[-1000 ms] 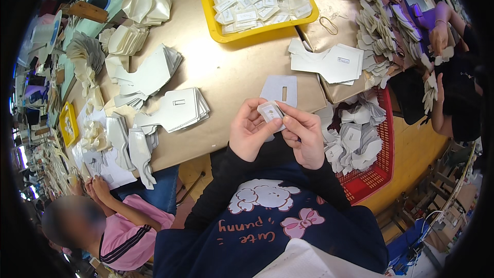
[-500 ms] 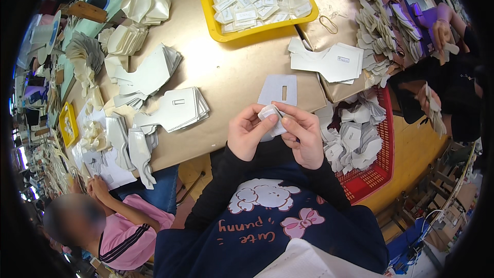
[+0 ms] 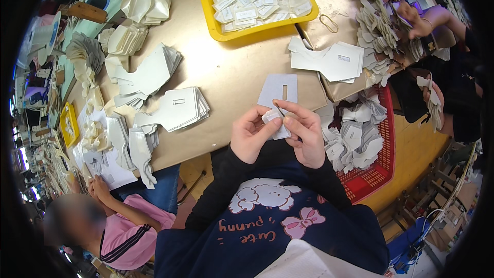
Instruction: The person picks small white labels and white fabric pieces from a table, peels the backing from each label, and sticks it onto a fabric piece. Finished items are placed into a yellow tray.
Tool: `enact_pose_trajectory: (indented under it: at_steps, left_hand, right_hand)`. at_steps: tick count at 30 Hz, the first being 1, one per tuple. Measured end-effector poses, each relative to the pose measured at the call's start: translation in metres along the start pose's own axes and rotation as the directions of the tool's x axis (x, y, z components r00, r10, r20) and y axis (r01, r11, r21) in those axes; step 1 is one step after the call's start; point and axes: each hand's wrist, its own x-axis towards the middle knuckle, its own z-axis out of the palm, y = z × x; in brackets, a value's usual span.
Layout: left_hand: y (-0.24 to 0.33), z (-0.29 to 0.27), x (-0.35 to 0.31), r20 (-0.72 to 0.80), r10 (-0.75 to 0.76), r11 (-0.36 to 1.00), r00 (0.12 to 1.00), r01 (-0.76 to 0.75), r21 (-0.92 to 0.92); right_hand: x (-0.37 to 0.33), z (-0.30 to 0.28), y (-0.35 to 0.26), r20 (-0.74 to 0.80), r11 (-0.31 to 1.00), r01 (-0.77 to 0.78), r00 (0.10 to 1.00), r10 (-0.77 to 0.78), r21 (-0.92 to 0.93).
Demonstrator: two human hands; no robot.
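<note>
My left hand (image 3: 249, 135) pinches a small white label (image 3: 271, 117) between thumb and fingers, just past the table's near edge. Close against it, my right hand (image 3: 307, 136) is closed on a thin dark piece (image 3: 279, 108) at the label's edge; whether that is a separate tool or part of the label I cannot tell. Below the fingertips a bit of white sheet (image 3: 281, 133) shows. Just beyond both hands lies a pale grey cut panel (image 3: 270, 89) with a narrow rectangular slot.
A yellow tray (image 3: 212, 20) of small white labels stands at the back. White cut panels lie stacked left (image 3: 180, 110) and right (image 3: 329, 62). A red basket (image 3: 387, 139) of pieces is at right. Other people sit at left (image 3: 131, 226) and reach in at right (image 3: 429, 23).
The label has turned and shifted slightly between my fingers, and the thin dark piece now stands out more. At right, the other person's upper hand has moved left over the stacked pieces.
</note>
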Motion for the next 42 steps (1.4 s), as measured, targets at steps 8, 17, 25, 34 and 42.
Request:
enact_pose_trajectory:
  at_steps: [8,17,25,34,42]
  left_hand:
    - [-0.001,0.003,0.002,-0.009,-0.010,1.000,1.000,0.010,0.004]
    - [-0.001,0.005,0.004,-0.004,-0.057,0.998,0.998,0.057,-0.026]
    - [0.000,0.005,0.003,-0.012,-0.061,0.998,0.998,0.060,-0.030]
    - [-0.003,0.000,0.002,-0.015,-0.079,0.997,0.997,0.079,0.016]
    - [-0.005,-0.011,0.011,-0.168,-0.003,1.000,0.986,-0.001,-0.023]
  right_hand:
    - [0.000,0.002,0.003,-0.066,0.999,0.028,0.997,-0.026,0.033]
    - [-0.003,-0.007,0.001,-0.058,1.000,0.005,0.998,-0.005,0.004]
    - [-0.002,-0.006,-0.002,-0.035,1.000,0.002,0.999,-0.002,0.008]
    - [-0.003,-0.019,0.001,-0.177,0.990,0.135,0.976,-0.128,0.029]
    - [-0.023,-0.072,-0.036,-0.089,0.133,-0.097,0.994,0.069,-0.986]
